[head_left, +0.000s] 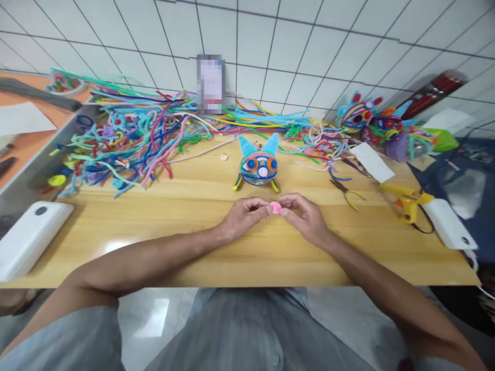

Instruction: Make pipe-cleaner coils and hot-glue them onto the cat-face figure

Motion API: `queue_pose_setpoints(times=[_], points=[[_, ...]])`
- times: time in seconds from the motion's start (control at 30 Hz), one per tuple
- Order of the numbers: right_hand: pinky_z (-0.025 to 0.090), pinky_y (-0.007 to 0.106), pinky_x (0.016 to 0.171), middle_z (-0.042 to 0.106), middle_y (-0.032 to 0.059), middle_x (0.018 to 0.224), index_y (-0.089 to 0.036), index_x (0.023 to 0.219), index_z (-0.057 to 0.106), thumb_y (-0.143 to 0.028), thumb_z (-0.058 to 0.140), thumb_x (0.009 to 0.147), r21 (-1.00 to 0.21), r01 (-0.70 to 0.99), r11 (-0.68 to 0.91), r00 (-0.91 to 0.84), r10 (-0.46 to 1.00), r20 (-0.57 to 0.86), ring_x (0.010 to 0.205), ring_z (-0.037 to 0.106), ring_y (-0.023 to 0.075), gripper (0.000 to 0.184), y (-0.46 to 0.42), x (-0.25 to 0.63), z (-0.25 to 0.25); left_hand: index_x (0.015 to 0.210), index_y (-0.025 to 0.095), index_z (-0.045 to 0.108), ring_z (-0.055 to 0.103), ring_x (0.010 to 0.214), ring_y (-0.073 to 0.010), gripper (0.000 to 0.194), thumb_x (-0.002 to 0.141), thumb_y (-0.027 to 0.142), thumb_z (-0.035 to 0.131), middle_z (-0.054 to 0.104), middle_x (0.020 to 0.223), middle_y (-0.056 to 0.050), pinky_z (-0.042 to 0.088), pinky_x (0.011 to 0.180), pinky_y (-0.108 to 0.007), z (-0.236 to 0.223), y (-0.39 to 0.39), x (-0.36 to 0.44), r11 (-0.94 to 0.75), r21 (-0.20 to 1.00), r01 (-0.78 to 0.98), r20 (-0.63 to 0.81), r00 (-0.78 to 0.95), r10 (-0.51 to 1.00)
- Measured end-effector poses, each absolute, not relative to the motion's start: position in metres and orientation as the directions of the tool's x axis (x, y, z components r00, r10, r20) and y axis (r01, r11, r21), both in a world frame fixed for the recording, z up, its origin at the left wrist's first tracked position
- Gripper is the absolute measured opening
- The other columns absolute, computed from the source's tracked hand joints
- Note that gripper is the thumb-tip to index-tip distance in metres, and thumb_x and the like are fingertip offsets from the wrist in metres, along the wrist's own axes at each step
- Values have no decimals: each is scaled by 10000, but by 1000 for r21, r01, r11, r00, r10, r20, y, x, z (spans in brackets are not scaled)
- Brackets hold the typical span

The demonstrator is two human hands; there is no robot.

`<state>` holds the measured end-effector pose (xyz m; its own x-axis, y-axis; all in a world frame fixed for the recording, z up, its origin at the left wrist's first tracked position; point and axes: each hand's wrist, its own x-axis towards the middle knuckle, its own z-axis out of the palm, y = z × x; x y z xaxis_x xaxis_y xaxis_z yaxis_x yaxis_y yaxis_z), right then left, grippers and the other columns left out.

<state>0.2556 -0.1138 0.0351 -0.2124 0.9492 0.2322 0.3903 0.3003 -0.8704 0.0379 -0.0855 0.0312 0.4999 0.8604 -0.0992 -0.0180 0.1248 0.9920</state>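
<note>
In the head view, see a small pink disc (275, 207) over the worktop (185, 206), just on the near side of a blue-eared figure (258, 179). Looks light and soft (coiled fuzzy wire, perhaps), so probably squashes easily; best taken by the rim, without hard squeezing. Note the grip: a fine, nearly closed pinch in left hand (244, 218) and right hand (308, 220) alike, holding its opposite edges.

The left hand (247, 216) and right hand (307, 217) pinch a pink disc (275, 207), perhaps coiled; a blue-eared figure (259, 167) stands beyond.
</note>
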Motion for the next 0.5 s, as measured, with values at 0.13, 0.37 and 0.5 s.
queue_pose_setpoints(times=[0.13, 0.37, 0.5], points=[[578, 335, 750, 768, 27, 875, -238, 991, 719, -455, 706, 962, -817, 461, 346, -235, 936, 264, 777, 705, 182, 219, -117, 245, 46, 878, 140, 739, 412, 537, -78, 446, 843, 585, 744, 572, 646, 37, 339, 521, -222, 31, -92, 38, 121, 991, -54, -78, 503, 861], [584, 334, 727, 794, 44, 925, -224, 1060, 722, -519, 696, 937, -835, 524, 166, -146, 984, 104, 808, 732, 199, 321, -96, 284, 49, 826, 159, 675, 398, 552, -88, 383, 924, 527, 627, 575, 693, 25, 319, 515, -231, 35, -91, 38, 106, 994, -11, -88, 471, 878], [586, 429, 835, 788, 91, 1028, -220, 1040, 769, -512, 647, 953, -639, 743, 199, -141, 980, 142, 910, 729, 251, 328, -74, 326, 41, 753, 166, 635, 425, 604, -100, 381, 950, 490, 591, 556, 695, 24, 338, 573, -239, 35, -88, 37, 85, 996, 26, -87, 479, 873]])
